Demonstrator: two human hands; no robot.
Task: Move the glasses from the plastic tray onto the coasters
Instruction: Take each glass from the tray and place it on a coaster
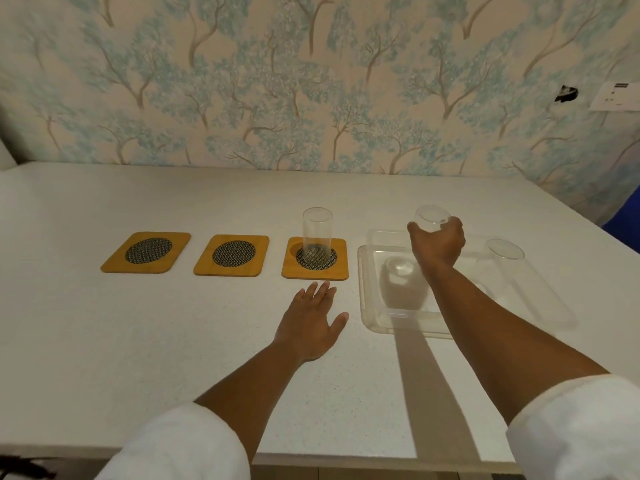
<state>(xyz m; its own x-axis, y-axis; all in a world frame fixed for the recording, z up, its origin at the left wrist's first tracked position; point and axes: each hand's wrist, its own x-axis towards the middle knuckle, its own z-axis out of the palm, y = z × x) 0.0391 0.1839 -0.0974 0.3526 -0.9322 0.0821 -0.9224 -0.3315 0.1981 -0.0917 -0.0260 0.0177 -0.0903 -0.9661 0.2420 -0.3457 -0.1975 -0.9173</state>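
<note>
Three wooden coasters with dark mesh centres lie in a row: the left coaster (147, 251), the middle coaster (232, 255) and the right coaster (341, 259). A clear tall glass (317, 230) stands upright on the right coaster. To its right lies the clear plastic tray (370, 306). My right hand (438, 242) is over the tray, shut on a second clear glass (431, 216) near its rim. A third glass (505, 251) stands at the tray's far right. My left hand (313, 322) rests flat on the table in front of the right coaster, fingers apart, holding nothing.
The white table (138, 341) runs back to a wall with tree-patterned wallpaper. Its front edge is near me. A blue object (623, 216) shows at the right edge beyond the table. A wall socket plate (616, 97) sits at the upper right.
</note>
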